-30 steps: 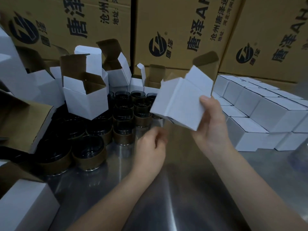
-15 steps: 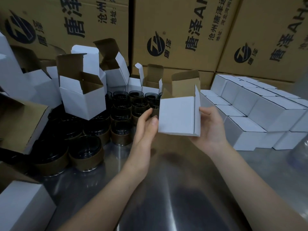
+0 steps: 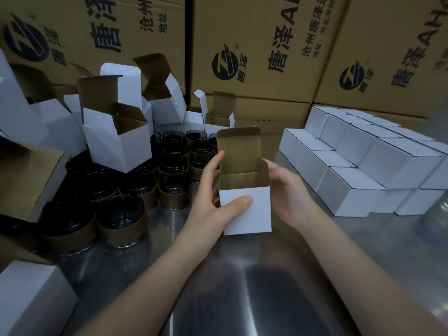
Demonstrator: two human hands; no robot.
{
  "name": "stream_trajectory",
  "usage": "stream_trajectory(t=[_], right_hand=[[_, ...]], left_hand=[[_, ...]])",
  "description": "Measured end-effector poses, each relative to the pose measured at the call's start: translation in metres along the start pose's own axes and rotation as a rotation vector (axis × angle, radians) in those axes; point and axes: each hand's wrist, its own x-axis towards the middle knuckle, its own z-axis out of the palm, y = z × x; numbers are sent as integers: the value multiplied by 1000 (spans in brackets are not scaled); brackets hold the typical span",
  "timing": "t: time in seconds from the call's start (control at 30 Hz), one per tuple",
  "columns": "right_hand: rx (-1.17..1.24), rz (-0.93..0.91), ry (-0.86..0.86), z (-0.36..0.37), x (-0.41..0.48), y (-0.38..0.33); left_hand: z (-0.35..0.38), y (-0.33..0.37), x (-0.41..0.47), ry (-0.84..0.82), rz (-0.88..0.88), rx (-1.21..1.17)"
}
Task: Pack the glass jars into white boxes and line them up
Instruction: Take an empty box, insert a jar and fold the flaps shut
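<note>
Two-handed hold — left fingers (image 3: pixel 213 166), right fingers (image 3: pixel 275 167) curl round open white box (image 3: pixel 252 214); steel table (image 3: pixel 266 287), cartons (image 3: pixel 254 44) behind

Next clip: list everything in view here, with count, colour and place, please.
held box: one, white, lid open, centre
open boxes: several, white, brown inside, back left
closed boxes: many, white, lined up right
jars: many, dark glass, brown bands, left of centre
cartons: several, brown, printed, behind
table: one, steel, underneath
left hand: one, thumb on the held box's front
right hand: one, holds its right side
</note>
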Motion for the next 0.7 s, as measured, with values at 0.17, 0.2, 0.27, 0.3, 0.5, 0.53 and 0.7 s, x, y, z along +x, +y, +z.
stream_trajectory(t=[0.17,0.2,0.27,0.3,0.5,0.53,0.7], right_hand=[[-55,-3,115,2,1,4],[-67,-1,135,2,2,5],[-98,13,181,2,5,9],[-116,23,207,2,5,10],[-222,39,307,0,12,21],[-236,30,334,0,13,23],[-253,-16,451,0,28,29]], left_hand=[[3,2,-1,103,27,178],[3,2,-1,123,29,202],[4,3,-1,152,38,218],[4,3,-1,167,42,222],[5,-1,1,264,69,306],[6,-2,0,283,72,329],[8,-8,-1,388,78,488]])
